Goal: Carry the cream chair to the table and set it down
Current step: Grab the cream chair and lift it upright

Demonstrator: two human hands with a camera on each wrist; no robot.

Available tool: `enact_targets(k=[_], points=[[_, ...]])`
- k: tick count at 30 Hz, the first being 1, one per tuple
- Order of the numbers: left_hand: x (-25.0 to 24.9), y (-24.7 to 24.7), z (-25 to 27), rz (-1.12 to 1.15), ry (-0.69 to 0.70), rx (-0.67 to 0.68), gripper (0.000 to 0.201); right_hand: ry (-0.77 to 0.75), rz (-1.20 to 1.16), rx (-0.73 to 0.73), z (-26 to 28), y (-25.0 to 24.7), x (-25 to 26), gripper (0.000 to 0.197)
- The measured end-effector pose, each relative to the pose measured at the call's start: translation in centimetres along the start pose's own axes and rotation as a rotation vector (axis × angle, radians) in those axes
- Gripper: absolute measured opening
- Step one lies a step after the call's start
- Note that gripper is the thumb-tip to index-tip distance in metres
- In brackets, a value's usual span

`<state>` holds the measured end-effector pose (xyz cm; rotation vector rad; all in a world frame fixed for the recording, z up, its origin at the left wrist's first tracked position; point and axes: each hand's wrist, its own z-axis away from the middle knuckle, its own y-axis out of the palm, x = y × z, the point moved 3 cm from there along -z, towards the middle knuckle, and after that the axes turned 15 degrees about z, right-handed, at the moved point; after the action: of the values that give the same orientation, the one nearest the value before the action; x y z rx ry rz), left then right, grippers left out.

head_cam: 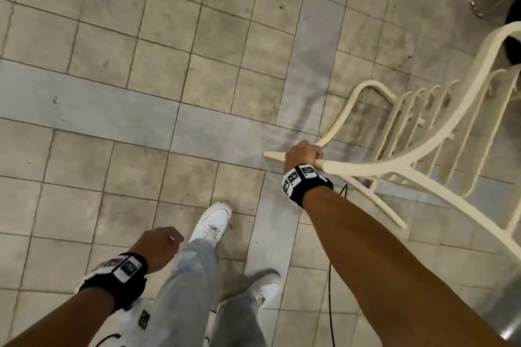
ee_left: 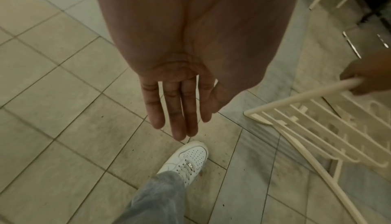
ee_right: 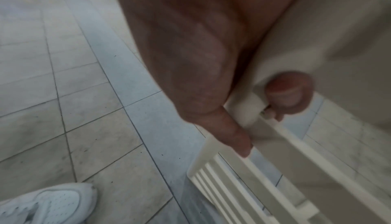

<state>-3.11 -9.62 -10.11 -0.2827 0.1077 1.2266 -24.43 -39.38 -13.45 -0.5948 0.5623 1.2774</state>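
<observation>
Gripping cream chair (head_cam: 406,132) rail, right hand (head_cam: 303,155) fisted, left hand (ee_left: 180,100) loose

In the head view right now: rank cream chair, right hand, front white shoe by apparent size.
1. cream chair, by far the largest.
2. front white shoe.
3. right hand, gripping the chair's frame.
Shoe and hand look close in size; the hand is nearer the camera, so that ranking is unsure.

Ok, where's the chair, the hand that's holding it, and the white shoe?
cream chair (head_cam: 439,132): head view, on the curved side rail of its frame.
right hand (head_cam: 303,156): head view, on the knuckles, gripping the chair's rail.
white shoe (ee_left: 188,158): left wrist view, on the dotted toe.
</observation>
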Motion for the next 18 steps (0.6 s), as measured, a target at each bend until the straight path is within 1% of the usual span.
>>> enact_targets(k=[1, 2, 5, 6, 8, 9, 11, 13, 14, 16, 17, 18], points=[[-1.2, 0.2, -0.4, -0.052, -0.003, 0.007, 0.022, -0.077, -0.041, -0.02, 0.9, -0.1, -0.6, 0.029], [-2.2, 0.3, -0.9, -0.091, 0.002, 0.009, 0.023, -0.099, -0.003, -0.042, 2.0, -0.1, -1.2, 0.031], [-5.4, 0.4, -2.3, -0.15, 0.045, 0.018, 0.029, -0.108, -0.03, -0.129, 4.3, 0.7, -2.3, 0.032], [-6.8, 0.4, -2.5, -0.17, 0.066, 0.018, 0.029, -0.126, -0.052, -0.122, 5.5, 1.3, -2.8, 0.032], [-10.1, 0.8, -2.7, -0.183, 0.112, 0.002, 0.026, -0.116, -0.149, -0.138, 7.5, 2.3, -4.5, 0.033], [-11.8, 1.2, -3.0, -0.189, 0.135, 0.006, 0.025, -0.105, -0.193, -0.175, 8.4, 2.8, -5.6, 0.033], [-15.4, 2.4, -3.4, -0.223, 0.214, 0.034, 0.022, -0.075, -0.214, -0.217, 10.7, 4.3, -8.0, 0.031], [-19.0, 3.8, -3.6, -0.265, 0.293, 0.022, 0.019, -0.082, -0.267, -0.253, 13.3, 5.3, -10.6, 0.028], [-20.6, 4.6, -3.7, -0.273, 0.334, 0.006, 0.029, -0.084, -0.289, -0.282, 14.5, 5.5, -11.9, 0.027], [-24.6, 6.6, -3.0, -0.316, 0.456, -0.013, 0.063, -0.083, -0.319, -0.308, 16.6, 6.1, -14.1, 0.024], [-26.5, 7.4, -2.7, -0.336, 0.516, -0.026, 0.074, -0.085, -0.337, -0.319, 17.6, 6.3, -14.8, 0.022], [-28.2, 8.3, -2.2, -0.363, 0.557, -0.021, 0.077, -0.083, -0.357, -0.329, 18.5, 6.7, -15.4, 0.02]])
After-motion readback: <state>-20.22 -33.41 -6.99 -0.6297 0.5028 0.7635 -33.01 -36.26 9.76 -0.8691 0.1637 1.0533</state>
